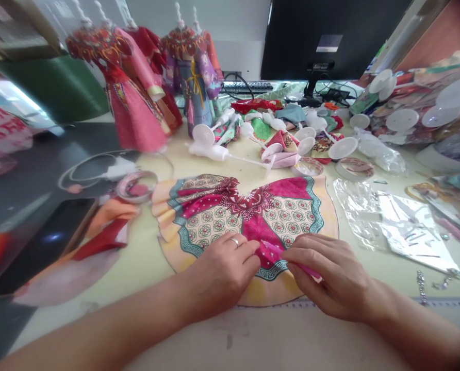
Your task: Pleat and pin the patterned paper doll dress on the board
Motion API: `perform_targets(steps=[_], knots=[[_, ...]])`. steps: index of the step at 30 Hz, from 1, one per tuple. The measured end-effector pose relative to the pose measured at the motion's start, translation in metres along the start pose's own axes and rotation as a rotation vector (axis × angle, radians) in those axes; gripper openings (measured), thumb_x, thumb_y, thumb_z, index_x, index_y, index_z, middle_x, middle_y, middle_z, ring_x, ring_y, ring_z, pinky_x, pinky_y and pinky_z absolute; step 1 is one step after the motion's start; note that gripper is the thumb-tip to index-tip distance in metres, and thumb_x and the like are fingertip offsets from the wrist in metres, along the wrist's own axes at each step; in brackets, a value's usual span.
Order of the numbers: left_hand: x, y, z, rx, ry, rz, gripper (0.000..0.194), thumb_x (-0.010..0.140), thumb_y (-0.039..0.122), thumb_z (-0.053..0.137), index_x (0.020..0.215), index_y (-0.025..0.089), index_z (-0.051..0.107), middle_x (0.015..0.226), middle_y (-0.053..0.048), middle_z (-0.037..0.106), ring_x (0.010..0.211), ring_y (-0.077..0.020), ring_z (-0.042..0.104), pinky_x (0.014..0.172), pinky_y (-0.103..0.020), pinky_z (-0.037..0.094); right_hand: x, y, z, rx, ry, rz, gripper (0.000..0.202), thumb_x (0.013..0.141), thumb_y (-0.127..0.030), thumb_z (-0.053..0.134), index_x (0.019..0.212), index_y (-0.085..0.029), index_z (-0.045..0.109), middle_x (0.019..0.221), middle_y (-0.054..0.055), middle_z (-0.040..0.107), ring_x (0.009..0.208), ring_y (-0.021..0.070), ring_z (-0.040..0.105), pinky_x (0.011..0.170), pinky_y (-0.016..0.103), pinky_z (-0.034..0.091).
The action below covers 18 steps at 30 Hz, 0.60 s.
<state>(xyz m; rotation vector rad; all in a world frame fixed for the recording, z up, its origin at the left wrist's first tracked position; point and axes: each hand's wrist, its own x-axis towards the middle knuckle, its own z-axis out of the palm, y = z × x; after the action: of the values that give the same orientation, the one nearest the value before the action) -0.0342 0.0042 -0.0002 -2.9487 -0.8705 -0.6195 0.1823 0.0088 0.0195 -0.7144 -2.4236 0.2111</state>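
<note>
A semicircular patterned cloth piece [292,216], like a doll's skirt, lies spread on the table, magenta and cream with a teal wavy band and a peach edge. Its upper left is gathered in folds. My right hand [326,275] is closed around a slim pink pen-like tool [310,272], whose tip points left onto the magenta panel. Beside that tip my left hand [228,265], with a ring on one finger, rests on the cloth. Its fingers are curled and pressed together at the panel; anything small between them is hidden.
Dressed doll figures [137,103] stand at the back left, near a monitor [330,41]. White stands and cloth scraps [280,139] are heaped behind the cloth. A phone [40,242] and tape roll [137,186] lie left; clear bags [357,211], a silvery sheet [415,226] and a ruler [442,303] right.
</note>
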Motion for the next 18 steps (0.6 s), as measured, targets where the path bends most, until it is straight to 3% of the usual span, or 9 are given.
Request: perform_targets(steps=[18], knots=[[-0.0010,0.0002,-0.0007,0.011,-0.029,0.017,0.019,0.083,0.003,0.041,0.081,0.012,0.058,0.088,-0.009,0.063,0.084,-0.0205,0.056,0.073,-0.037,0.048,0.0015,-0.0015,0.0000,0.016,-0.032,-0.022,0.013,0.084,-0.009,0.044,0.092,-0.014,0.052,0.068,0.002,0.055,0.060,0.0121,0.048,0.054,0.026,0.038]])
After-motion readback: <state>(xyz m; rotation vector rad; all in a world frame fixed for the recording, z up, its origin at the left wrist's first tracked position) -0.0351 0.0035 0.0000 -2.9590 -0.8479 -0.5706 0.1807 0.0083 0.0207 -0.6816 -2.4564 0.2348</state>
